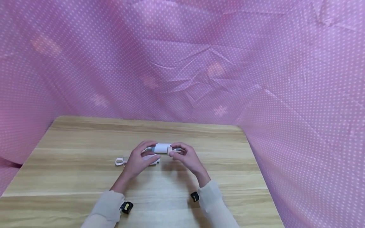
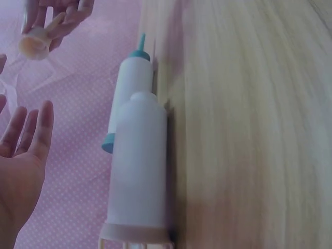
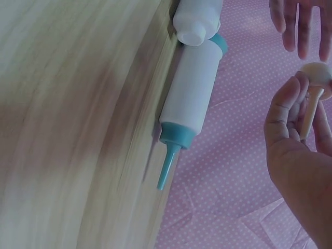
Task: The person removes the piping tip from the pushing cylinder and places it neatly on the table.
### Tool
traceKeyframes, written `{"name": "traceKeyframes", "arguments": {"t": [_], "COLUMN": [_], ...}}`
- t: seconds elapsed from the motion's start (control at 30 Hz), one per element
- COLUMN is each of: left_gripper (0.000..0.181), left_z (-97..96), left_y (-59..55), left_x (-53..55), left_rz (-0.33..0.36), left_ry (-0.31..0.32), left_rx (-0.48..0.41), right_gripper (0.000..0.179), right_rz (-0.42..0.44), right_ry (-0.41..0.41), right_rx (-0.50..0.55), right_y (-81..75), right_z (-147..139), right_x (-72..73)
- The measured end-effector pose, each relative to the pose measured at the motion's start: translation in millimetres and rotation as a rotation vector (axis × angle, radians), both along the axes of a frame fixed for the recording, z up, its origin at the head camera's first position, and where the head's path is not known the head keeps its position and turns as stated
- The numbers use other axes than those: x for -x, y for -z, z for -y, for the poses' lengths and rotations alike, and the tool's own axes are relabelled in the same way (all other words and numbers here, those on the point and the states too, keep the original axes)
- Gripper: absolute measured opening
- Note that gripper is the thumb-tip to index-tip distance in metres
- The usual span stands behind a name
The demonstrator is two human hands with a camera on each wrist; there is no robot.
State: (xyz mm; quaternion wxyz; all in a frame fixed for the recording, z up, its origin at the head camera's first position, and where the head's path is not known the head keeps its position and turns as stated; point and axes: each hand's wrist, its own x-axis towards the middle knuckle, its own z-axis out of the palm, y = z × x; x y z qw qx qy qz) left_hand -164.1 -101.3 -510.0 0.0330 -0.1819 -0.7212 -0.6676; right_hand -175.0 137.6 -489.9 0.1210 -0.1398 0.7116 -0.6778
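My right hand (image 1: 188, 158) pinches a cream cap with a long thin nozzle (image 3: 315, 78) between its thumb and fingers, above the table. Facing it, my left hand (image 1: 139, 162) holds nothing, its fingers extended and apart from the cap. Below the hands lies a white tube with teal ends and a teal nozzle (image 3: 191, 93). Nearer to me rests a second white tube (image 2: 139, 166), with a bare narrow neck and a cream band at its other end. In the head view the left hand partly hides this nearer tube, whose white looped handle (image 1: 119, 161) sticks out to the left.
Both tubes lie on their sides, close together on a wood-grain table (image 1: 85, 136). A pink dotted cloth (image 1: 182, 63) hangs behind the table and along its sides. Each wrist bears a small black camera.
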Motion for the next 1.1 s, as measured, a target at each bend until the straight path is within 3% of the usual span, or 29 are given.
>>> {"name": "traceKeyframes", "arguments": {"t": [0.23, 0.43, 1.1], "left_gripper": [0.046, 0.042, 0.035], "left_z": [-7.9, -16.5, -23.3], "left_y": [-4.1, -5.0, -1.9], "left_x": [-0.8, -3.9, -6.5], "left_rz": [-0.024, -0.001, -0.031], "left_ry": [0.034, 0.052, 0.003], "left_rx": [-0.040, -0.061, -0.017], "right_gripper": [0.032, 0.031, 0.029], "right_rz": [-0.008, -0.018, -0.018], "right_ry": [-0.022, -0.056, -0.060], "right_rx": [0.013, 0.036, 0.016], "right_y": [-0.3, -0.5, 0.0], "right_z": [4.3, 6.3, 12.7], "right_x": [1.0, -1.6, -4.8]}}
